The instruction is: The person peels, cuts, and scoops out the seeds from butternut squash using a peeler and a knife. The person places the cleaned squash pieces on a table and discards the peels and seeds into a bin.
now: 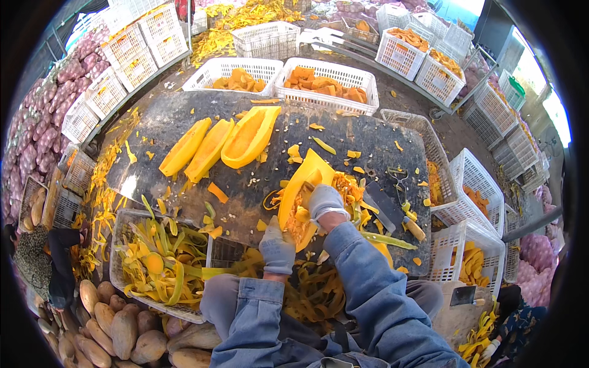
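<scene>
My left hand (277, 247), in a pale work glove, grips the near end of a peeled yellow squash half (316, 161). The half is tilted on a dark, worn tabletop (303, 117), its hollow showing stringy pulp and seeds. My right hand (326, 202), also gloved, is curled into that hollow; its fingertips are hidden, so whether it holds a tool I cannot tell. Loose orange pulp (348, 186) lies just beyond it. To the right are a dark cleaver blade (380, 207) and a wire-headed tool with a wooden handle (415, 229). Three peeled pieces (209, 149) rest at the left.
Peel fills a crate (158, 262) at front left, beside unpeeled squashes (124, 333). Crates of cut orange pieces (326, 87) stand beyond the table, and more crates (474, 202) at right. Other people's parts show: a patterned garment (32, 262) at left, a gloved hand (490, 349) at lower right.
</scene>
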`<act>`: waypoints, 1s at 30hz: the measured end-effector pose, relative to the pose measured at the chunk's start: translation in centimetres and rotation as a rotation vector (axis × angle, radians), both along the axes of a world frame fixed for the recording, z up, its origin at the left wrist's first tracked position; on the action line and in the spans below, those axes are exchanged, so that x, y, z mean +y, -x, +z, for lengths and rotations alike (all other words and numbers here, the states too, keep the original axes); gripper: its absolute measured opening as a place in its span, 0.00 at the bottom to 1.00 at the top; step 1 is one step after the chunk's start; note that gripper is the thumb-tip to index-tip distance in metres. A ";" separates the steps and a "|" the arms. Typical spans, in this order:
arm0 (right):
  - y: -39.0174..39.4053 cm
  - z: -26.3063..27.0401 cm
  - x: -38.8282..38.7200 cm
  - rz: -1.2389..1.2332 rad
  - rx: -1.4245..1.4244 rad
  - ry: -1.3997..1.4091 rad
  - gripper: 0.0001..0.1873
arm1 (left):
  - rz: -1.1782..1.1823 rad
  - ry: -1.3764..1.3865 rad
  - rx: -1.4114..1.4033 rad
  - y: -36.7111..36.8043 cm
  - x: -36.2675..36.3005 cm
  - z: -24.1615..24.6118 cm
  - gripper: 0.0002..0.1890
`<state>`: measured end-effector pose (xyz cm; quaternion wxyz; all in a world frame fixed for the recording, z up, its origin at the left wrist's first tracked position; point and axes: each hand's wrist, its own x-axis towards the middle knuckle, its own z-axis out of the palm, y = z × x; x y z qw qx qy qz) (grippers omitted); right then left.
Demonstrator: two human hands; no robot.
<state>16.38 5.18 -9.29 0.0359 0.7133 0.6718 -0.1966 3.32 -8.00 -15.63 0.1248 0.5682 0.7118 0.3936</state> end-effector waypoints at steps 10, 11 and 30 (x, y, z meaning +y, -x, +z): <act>-0.3 0.9 -7.2 0.315 0.006 -0.074 0.12 | 0.058 0.022 -0.013 -0.2 0.8 -0.3 0.26; -0.8 0.8 -7.1 0.319 0.020 -0.093 0.11 | 0.051 0.012 -0.034 -0.1 0.8 -0.2 0.26; -1.7 -1.1 3.4 -0.334 0.501 0.069 0.35 | -0.001 0.329 -0.902 0.7 1.7 -0.6 0.17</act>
